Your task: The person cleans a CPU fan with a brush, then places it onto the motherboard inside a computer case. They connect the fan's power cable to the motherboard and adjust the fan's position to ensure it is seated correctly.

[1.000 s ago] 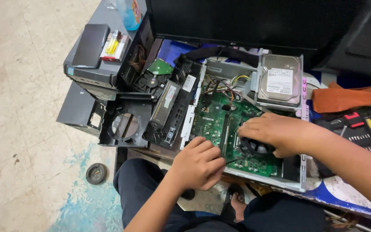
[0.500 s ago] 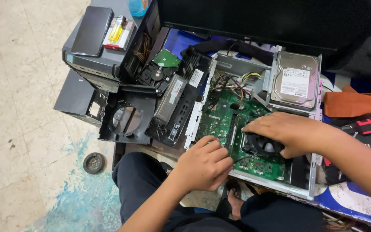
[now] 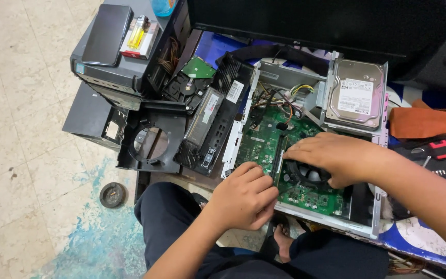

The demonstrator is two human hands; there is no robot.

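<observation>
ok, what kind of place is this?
Probably an informal computer repair spot, worked seated over a worn tiled floor. An opened desktop case shows its green motherboard and a hard drive; the right hand rests on the cooler fan, the left hand beside it. Stripped case parts lie nearby.

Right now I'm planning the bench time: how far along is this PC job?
Done: the open case exposes the green motherboard. In hand: the right hand rests on the cooler fan; the left hand is at the board's edge. Left: fan and hard drive remain mounted.
</observation>
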